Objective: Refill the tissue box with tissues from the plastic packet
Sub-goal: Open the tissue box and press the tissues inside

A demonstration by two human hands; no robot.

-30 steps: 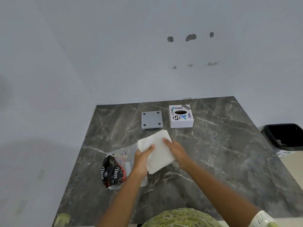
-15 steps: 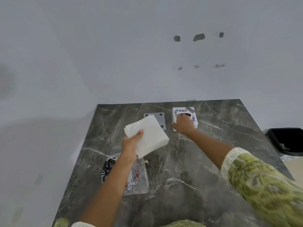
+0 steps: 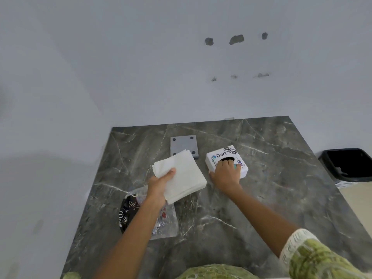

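A white cube tissue box with printed stickers stands on the dark marble table, tilted toward me. My right hand grips it from the near side, fingertips hooked into its dark oval opening. My left hand is shut on a thick stack of white tissues, held just above the table to the left of the box. The clear plastic packet with black print lies flat under my left forearm.
A grey square plate with a dark dot at each corner lies behind the tissue stack. A black bin stands on the floor past the table's right edge. White walls close in behind and to the left.
My right hand let go of the tissue stack, reached to the box and has pulled it nearer and to the right of where it stood. The left hand keeps the stack alone.
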